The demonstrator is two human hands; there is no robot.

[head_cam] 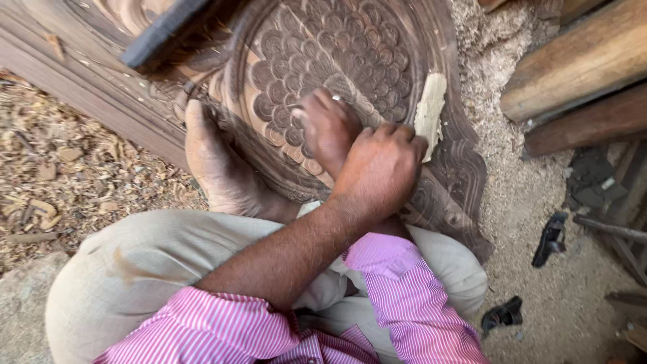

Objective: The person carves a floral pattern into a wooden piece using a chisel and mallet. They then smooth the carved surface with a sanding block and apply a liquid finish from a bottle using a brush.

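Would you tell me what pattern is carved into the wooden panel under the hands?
Overlapping fish-scale motifs on the brown carved panel, clearest in the head view.

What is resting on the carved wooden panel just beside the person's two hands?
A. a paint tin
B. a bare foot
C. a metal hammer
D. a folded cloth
B. A bare foot lies on the carved wooden panel, left of the two hands, the left hand crossed over the right hand; no hammer, tin or cloth shows there.
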